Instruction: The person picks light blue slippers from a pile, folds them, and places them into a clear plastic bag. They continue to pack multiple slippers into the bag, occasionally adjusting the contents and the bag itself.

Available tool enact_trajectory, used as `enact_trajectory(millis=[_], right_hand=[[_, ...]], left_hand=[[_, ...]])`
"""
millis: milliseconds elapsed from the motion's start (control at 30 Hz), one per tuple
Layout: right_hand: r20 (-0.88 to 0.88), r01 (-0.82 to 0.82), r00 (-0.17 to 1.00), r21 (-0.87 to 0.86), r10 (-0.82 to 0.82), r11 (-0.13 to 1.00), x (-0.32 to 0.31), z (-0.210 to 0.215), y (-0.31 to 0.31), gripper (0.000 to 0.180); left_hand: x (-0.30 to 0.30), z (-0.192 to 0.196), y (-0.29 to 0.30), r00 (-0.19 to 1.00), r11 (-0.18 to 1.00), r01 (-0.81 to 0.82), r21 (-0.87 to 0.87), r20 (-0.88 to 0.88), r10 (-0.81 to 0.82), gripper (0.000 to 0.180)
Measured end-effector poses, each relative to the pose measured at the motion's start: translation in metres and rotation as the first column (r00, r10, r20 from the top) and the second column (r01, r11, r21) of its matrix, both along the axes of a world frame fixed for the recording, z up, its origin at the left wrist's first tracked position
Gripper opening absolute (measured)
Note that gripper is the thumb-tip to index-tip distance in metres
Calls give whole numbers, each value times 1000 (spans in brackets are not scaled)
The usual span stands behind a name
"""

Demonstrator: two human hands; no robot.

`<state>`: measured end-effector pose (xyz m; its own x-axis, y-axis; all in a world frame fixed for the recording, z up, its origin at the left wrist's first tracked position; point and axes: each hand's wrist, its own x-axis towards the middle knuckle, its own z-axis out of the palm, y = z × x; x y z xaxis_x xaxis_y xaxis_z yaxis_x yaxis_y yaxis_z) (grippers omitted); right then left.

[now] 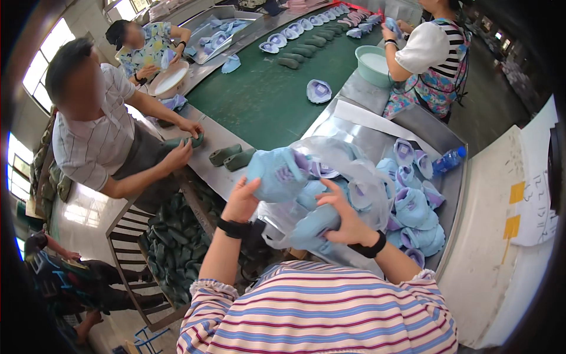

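My left hand is closed on the edge of a light blue shoe upper with a purple lining, lifted over the metal table. Lower and to the right, my right hand grips a second light blue shoe upper, its thumb and fingers on the edge. Between and behind my hands lies a crumpled clear plastic bag with more blue uppers in it. To the right of my right hand, a heap of loose blue and purple uppers rests in the metal tray.
Two green shoe lasts stand at the left table edge, beside a person handling another. A green conveyor belt carries rows of uppers and lasts. A blue-capped bottle lies right. Below left stands a slatted crate of lasts.
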<state>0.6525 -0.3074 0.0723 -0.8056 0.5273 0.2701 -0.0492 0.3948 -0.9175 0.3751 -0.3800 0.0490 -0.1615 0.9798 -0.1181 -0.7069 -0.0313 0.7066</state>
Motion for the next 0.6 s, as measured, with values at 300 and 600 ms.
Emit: enact_trajectory(millis=[300, 600], right_hand=[[129, 96, 991, -512, -34, 854, -27, 17, 67, 79], [-256, -177, 933, -939, -255, 294, -35, 14, 94, 58]], left_hand=[[21, 46, 79, 752, 977, 182, -111, -625, -212, 34], [-2, 60, 138, 749, 832, 520, -194, -365, -553, 43]])
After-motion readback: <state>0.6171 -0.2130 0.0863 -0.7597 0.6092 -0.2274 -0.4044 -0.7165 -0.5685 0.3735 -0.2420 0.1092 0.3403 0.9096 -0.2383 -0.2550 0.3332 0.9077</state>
